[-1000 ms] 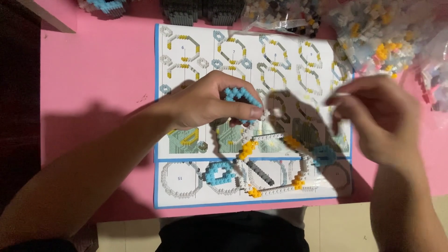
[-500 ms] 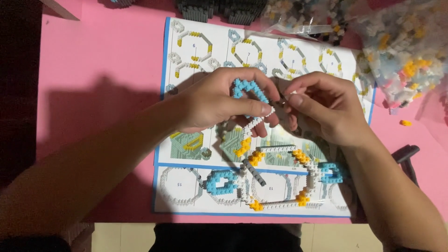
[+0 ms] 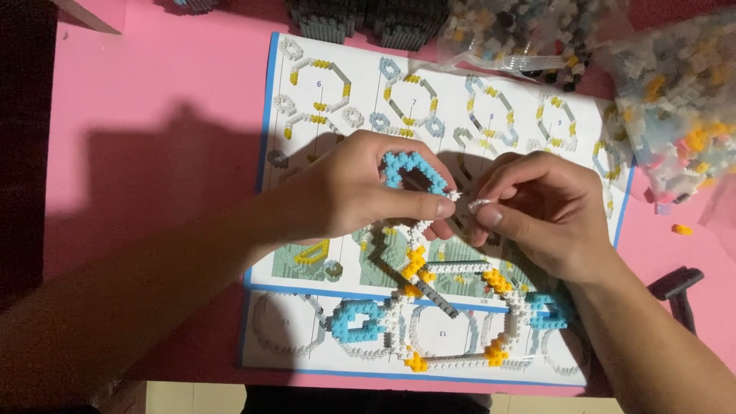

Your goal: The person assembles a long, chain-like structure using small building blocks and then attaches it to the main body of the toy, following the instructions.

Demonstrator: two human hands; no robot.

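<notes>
Head view: our left hand (image 3: 360, 192) pinches a blue-and-white brick loop (image 3: 414, 170), thumb closed along its lower edge. Just right of that grip, our right hand (image 3: 544, 211) nips a tiny white brick (image 3: 477, 204) between thumb and forefinger. Below both grips, the flat brick assembly (image 3: 452, 322) lies on the instruction sheet (image 3: 307, 107).

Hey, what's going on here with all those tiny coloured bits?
A person is working with tiny building blocks over a pink table. The left hand holds a small blue and white block piece, while the right hand pinches a tiny white block right at its edge. Below them, a bigger white, blue and yellow block model lies on a printed instruction sheet. Clear bags of loose blocks sit at the upper right.
</notes>
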